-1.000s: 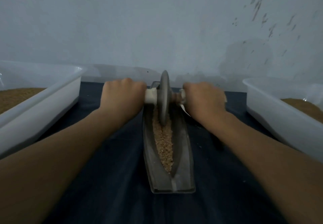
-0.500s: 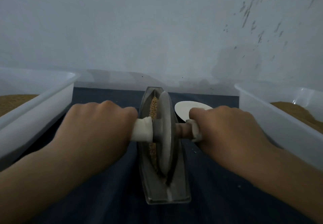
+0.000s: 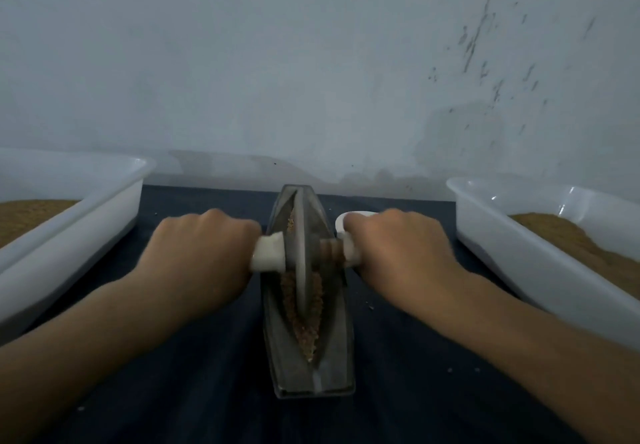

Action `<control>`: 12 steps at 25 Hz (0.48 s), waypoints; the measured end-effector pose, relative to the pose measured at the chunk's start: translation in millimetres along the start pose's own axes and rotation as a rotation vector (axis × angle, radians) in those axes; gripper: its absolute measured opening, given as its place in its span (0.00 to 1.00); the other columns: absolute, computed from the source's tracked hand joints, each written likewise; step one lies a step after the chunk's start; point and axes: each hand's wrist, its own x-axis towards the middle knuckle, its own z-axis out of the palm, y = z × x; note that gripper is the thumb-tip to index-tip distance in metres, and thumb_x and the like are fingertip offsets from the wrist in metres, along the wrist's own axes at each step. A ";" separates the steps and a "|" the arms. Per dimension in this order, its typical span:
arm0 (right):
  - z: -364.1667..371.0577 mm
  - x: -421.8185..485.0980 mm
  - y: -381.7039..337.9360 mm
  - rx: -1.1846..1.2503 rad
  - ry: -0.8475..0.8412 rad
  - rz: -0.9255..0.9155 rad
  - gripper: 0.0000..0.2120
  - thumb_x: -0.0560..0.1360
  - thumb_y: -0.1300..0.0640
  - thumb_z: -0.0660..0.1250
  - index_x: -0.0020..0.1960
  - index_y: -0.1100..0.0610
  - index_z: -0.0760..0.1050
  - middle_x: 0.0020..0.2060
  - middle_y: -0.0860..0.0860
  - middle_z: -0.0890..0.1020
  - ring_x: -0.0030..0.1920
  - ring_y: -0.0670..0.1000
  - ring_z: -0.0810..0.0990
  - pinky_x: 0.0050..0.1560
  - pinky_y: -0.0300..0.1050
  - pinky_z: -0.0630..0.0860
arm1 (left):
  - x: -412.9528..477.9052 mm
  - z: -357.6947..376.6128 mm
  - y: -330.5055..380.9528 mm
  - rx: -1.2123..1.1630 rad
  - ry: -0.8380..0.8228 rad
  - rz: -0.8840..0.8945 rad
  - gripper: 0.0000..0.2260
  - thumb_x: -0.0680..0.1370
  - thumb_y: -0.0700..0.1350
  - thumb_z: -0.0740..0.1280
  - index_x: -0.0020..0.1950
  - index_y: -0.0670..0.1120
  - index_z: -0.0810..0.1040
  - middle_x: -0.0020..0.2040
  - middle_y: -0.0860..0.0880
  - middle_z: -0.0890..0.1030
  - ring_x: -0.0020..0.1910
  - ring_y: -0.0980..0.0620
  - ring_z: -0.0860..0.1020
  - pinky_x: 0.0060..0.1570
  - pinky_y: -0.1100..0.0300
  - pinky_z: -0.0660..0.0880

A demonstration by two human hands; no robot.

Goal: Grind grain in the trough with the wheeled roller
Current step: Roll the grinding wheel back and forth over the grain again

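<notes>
Both hands hold the wheeled roller (image 3: 304,253) by its axle — the grip of the left hand (image 3: 204,256) is clamped on the white handle (image 3: 268,256), that of the right hand (image 3: 398,253) on the other end. Its wheel stands on the grain (image 3: 304,319) in the trough (image 3: 311,367), centre frame. Uneven pressure could tilt the wheel and flick grain out — specks already dot the dark tabletop (image 3: 194,391). At the frame's edges a left tub (image 3: 69,236) and a right tub (image 3: 519,253) hold brown meal. A scuffed pale wall (image 3: 311,63) fills the upper frame.

Motion blur on left hand (image 3: 204,253) and right hand (image 3: 398,249); roller handle (image 3: 268,253) ends buried in fists; white dish (image 3: 341,221) mostly hidden beyond right hand.
</notes>
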 end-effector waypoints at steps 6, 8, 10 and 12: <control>-5.8 -10.0 1.6 0.037 0.067 0.002 0.24 0.53 0.54 0.77 0.35 0.47 0.61 0.27 0.44 0.48 0.27 0.43 0.45 0.28 0.36 0.42 | -0.2 -12.5 0.3 0.081 -0.086 0.014 0.16 0.62 0.57 0.72 0.36 0.58 0.64 0.28 0.57 0.55 0.22 0.57 0.54 0.26 0.64 0.50; 26.6 21.5 -0.8 0.042 -0.027 0.078 0.15 0.67 0.52 0.74 0.40 0.48 0.66 0.28 0.45 0.63 0.26 0.50 0.64 0.27 0.40 0.56 | 32.6 6.8 3.7 0.137 -0.068 -0.016 0.06 0.71 0.54 0.68 0.43 0.55 0.73 0.32 0.55 0.68 0.28 0.52 0.72 0.28 0.59 0.60; 45.8 54.9 -0.5 0.139 -0.143 0.197 0.04 0.76 0.53 0.68 0.49 0.51 0.74 0.39 0.50 0.78 0.40 0.56 0.79 0.34 0.46 0.67 | 71.8 15.6 2.7 0.123 -0.087 -0.013 0.05 0.75 0.50 0.66 0.50 0.53 0.78 0.42 0.51 0.77 0.40 0.46 0.80 0.33 0.55 0.67; 49.2 69.1 -0.5 0.155 -0.174 0.237 0.05 0.78 0.55 0.66 0.53 0.53 0.77 0.46 0.53 0.82 0.45 0.57 0.81 0.38 0.47 0.69 | 92.9 11.9 1.0 0.142 -0.120 -0.028 0.07 0.76 0.48 0.65 0.53 0.51 0.79 0.47 0.48 0.79 0.45 0.44 0.81 0.37 0.54 0.69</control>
